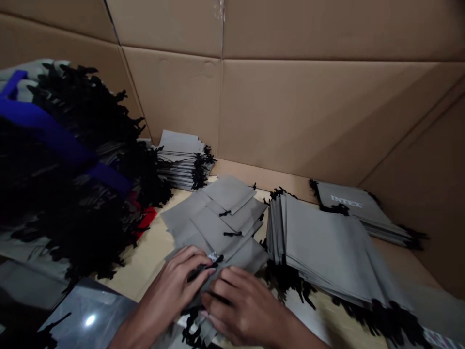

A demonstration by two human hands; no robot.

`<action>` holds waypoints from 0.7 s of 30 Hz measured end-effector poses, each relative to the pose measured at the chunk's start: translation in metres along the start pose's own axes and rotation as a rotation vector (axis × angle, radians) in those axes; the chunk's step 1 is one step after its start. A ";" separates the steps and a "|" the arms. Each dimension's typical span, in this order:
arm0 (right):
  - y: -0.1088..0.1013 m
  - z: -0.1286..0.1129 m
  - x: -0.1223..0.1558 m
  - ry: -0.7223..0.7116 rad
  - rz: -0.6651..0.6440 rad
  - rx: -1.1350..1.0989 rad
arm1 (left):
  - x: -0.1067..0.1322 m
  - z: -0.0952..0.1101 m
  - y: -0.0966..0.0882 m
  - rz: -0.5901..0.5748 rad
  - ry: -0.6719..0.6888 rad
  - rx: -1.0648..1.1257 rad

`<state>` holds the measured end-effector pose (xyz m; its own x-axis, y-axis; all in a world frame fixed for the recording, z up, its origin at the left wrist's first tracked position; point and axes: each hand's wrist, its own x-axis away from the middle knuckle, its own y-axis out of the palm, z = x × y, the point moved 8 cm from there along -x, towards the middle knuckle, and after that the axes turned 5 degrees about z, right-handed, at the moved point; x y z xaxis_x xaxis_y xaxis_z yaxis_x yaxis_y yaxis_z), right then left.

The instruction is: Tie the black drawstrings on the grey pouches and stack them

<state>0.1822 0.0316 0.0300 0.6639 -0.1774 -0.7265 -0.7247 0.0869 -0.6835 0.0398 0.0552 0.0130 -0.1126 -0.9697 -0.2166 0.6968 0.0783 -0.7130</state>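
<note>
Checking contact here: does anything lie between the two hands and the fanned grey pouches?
Nothing visible does. The left hand and the right hand both rest directly on the nearest of the fanned grey pouches.

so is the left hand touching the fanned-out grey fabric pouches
Touching. In the head view the left hand lies with fingers flat on the nearest of the fanned-out grey fabric pouches, no gap.

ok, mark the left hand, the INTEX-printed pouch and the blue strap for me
left hand [174,283], head view, back of the hand.
INTEX-printed pouch [359,207], head view, grey face just right of the white lettering.
blue strap [39,123], head view, flat stretch about midway along it.
</note>
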 end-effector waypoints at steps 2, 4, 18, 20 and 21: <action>0.003 0.001 0.000 -0.007 -0.046 0.017 | 0.001 0.002 -0.001 0.029 0.011 -0.007; 0.007 0.002 -0.001 -0.012 -0.137 0.024 | 0.004 -0.003 -0.004 0.090 -0.019 0.037; 0.008 0.003 -0.002 -0.013 -0.176 0.018 | -0.005 -0.030 -0.017 0.368 -0.204 0.329; 0.008 0.004 0.000 0.008 -0.168 0.022 | -0.006 -0.028 -0.018 0.363 -0.204 0.343; 0.009 0.005 0.000 0.016 -0.163 0.023 | -0.007 -0.027 -0.018 0.359 -0.203 0.352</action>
<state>0.1771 0.0375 0.0237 0.7689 -0.2065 -0.6051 -0.6035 0.0782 -0.7935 0.0090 0.0667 0.0093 0.2912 -0.9240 -0.2479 0.8652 0.3650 -0.3439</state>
